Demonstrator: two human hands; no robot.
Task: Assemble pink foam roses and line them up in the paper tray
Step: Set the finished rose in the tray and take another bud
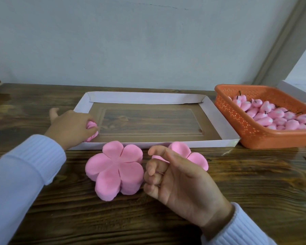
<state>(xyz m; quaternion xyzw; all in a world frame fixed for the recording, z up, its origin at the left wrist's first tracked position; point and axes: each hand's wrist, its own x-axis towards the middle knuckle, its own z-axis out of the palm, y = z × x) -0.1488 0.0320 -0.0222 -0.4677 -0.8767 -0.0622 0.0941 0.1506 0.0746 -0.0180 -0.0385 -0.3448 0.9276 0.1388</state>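
Observation:
A white paper tray (217, 117) lies on the wooden table, its floor showing the wood grain. My left hand (71, 126) grips a pink foam rose (92, 129) in the tray's near left corner. In front of the tray sits a stack of pink five-petal foam pieces (116, 169). A second petal stack (187, 152) lies to its right, partly hidden behind my right hand (177, 181). That hand hovers above the table with loosely curled fingers and holds nothing.
An orange perforated basket (237, 124) at the right holds several pink foam buds with dark stems (276, 115). A white box edge (297, 91) shows behind it. The wall runs along the table's far edge.

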